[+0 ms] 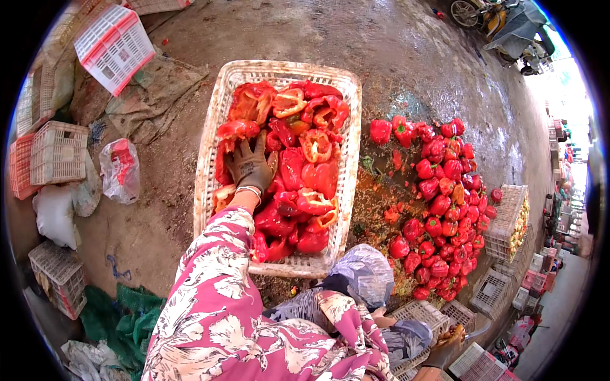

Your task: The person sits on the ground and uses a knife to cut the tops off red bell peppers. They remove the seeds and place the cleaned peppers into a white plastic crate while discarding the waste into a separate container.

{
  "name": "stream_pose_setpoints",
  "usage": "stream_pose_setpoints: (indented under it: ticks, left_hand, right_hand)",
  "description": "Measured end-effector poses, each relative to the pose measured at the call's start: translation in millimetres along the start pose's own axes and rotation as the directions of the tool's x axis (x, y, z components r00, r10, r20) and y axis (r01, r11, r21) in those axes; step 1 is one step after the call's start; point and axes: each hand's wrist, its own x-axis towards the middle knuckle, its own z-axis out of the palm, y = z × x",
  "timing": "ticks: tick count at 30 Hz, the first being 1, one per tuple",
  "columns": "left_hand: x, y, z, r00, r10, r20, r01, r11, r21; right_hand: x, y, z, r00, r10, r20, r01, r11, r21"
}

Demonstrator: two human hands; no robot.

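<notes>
A pink flowered sleeve (216, 305) reaches forward, and the gloved left hand (251, 166) lies spread, palm down, on the cut red peppers (305, 171) filling a pale plastic basket (210, 146) on the wet ground (406, 57). Fingers are loose, gripping nothing. The right hand is out of sight. Just right of the basket lies a heap of whole peppers (441, 203), with empty crates (58, 152) off left.

White-and-red plastic bag (119, 170) — crumpled, left of the crate (210, 159).
</notes>
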Motion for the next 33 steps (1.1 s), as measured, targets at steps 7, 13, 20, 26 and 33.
stream_pose_setpoints:
  ticks: [7,13,20,26,33]
  left_hand:
    - [13.3,9.4,10.2,0.998,-0.045,0.038,0.045,0.999,-0.009]
    - [8.9,34.2,-34.3,0.965,-0.065,0.252,0.073,0.997,-0.020]
    - [-96.7,100.1,-37.0,0.894,0.302,0.332,-0.350,0.932,0.093]
    - [-127.8,80.2,-9.8,0.889,0.352,0.293,-0.386,0.920,0.065]
    - [-112.2,74.9,14.9,0.890,0.335,0.310,-0.378,0.921,0.092]
  right_hand:
    - [5.1,-2.8,-33.3,0.999,-0.045,-0.021,0.047,0.995,0.091]
    - [-6.7,4.0,-39.3,0.997,0.023,-0.074,-0.004,0.972,0.236]
    - [-11.5,-6.8,-21.9,0.996,0.021,-0.081,-0.004,0.980,0.199]
    - [-7.6,3.2,-16.8,0.999,0.021,-0.047,-0.010,0.976,0.219]
    - [-3.2,18.2,-42.3,1.000,-0.020,-0.020,0.023,0.989,0.143]
